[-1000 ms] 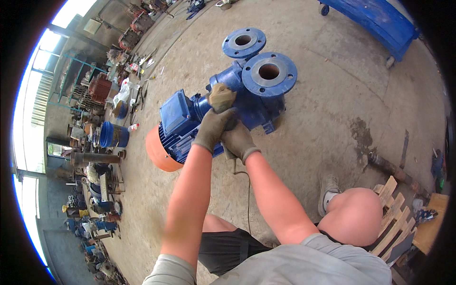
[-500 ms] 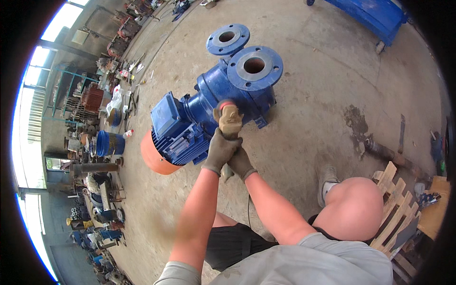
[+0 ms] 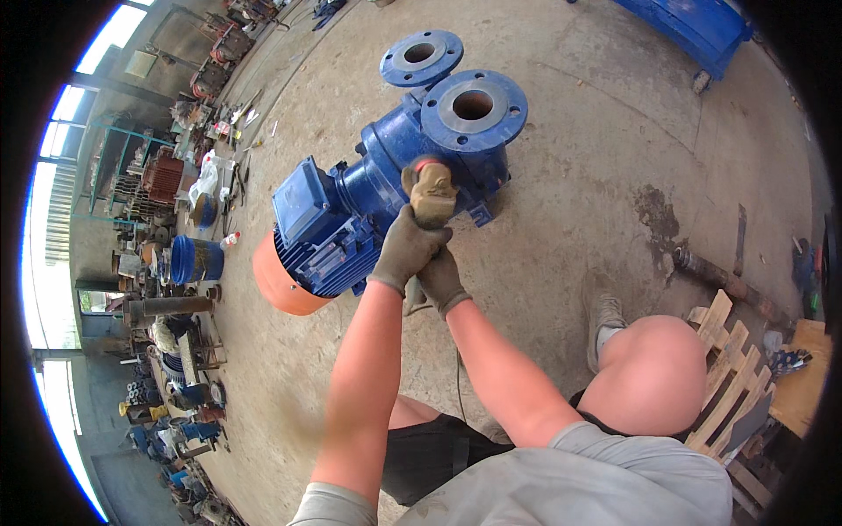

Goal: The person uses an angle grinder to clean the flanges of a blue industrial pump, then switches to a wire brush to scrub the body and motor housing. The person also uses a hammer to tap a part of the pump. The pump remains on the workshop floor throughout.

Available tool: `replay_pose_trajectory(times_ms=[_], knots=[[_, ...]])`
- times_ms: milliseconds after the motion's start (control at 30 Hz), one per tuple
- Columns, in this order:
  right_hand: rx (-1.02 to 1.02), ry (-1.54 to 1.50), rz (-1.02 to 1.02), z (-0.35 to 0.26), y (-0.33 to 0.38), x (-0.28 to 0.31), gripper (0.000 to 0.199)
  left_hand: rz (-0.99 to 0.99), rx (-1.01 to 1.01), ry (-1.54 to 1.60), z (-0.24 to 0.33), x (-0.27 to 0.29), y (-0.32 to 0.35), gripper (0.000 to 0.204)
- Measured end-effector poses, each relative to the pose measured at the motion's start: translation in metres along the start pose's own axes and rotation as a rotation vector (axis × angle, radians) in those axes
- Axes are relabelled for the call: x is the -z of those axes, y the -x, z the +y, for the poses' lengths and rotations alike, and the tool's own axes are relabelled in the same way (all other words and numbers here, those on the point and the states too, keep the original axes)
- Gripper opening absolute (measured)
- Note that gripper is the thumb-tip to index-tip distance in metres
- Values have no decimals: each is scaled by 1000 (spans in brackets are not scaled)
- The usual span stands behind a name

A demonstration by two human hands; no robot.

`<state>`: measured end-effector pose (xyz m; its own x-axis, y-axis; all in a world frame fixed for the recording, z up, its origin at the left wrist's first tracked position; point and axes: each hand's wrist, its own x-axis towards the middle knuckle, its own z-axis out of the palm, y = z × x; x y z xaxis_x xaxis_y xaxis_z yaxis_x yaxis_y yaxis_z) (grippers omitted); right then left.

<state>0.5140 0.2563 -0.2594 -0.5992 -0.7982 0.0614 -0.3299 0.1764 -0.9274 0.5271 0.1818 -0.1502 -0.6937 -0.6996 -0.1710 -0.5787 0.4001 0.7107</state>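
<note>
Since the power tool (image 3: pixel 431 197) moved right, left hand (image 3: pixel 404 249) and right hand (image 3: pixel 442 280) clench it nearer the right pump flange (image 3: pixel 451 109).

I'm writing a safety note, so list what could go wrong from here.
1. The cord runs down between the bare forearms and might snag near the legs.
2. Any grit thrown by the tan tool could strike those forearms or the bare knee.
3. If the left hand or right hand slips, the tool may mar the blue pump.
</note>
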Motion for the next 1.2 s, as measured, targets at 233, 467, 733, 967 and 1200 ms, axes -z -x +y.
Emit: replay_pose_trajectory(times_ms=[233,467,733,967,1200], knots=[[-190,-315,-159,-8,22,8,62,85,69,154,10,-3,31,63],[-265,-414,-83,-38,-22,39,56,-89,-3,389,18,19,-12,44],[-354,-991,-126,-5,38,-11,58,22,59,-138,-4,-16,32,63],[-722,-2117,-311,37,47,-44,56,-46,181,-533,10,-33,35,59],[-716,-2060,-276,37,54,-49,55,-54,255,-610,17,-34,51,57]])
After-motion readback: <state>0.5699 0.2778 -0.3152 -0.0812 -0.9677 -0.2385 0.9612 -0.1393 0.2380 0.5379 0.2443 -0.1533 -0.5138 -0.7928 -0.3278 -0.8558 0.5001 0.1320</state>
